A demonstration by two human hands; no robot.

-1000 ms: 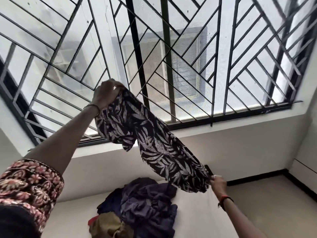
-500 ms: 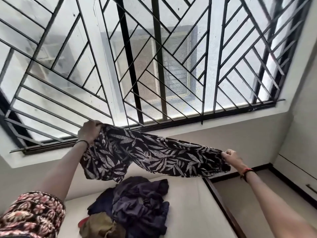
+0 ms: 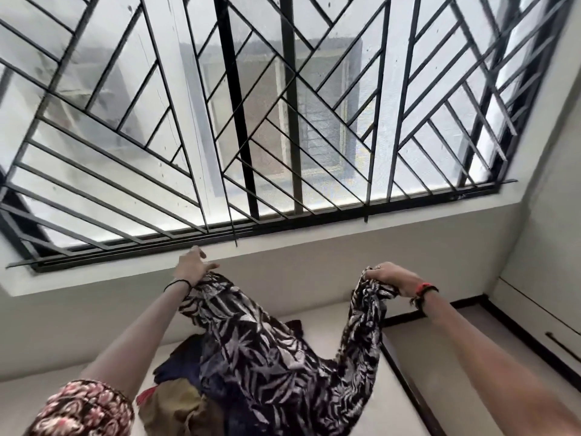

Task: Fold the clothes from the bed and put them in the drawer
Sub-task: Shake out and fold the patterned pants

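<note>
A dark garment with a white leaf print [image 3: 267, 350] hangs in the air between my two hands above the bed [image 3: 361, 404]. My left hand [image 3: 191, 267] holds one end of it at the upper left, thumb and forefinger sticking out. My right hand [image 3: 390, 276] grips the other end, bunched in its curled fingers. The cloth sags in a deep loop between them. Under it lies a heap of clothes [image 3: 185, 401]: dark blue, olive and a bit of red.
A large window with a black metal grille [image 3: 283, 121] fills the wall ahead, its sill just beyond my hands. A dark bed frame edge [image 3: 405, 379] runs along the right side. A white cabinet with a dark handle [image 3: 562, 347] stands at the far right.
Both hands have come closer together and level. The garment, stretched out between them before, now droops in a loop over the clothes heap. The view has tilted slightly downward.
</note>
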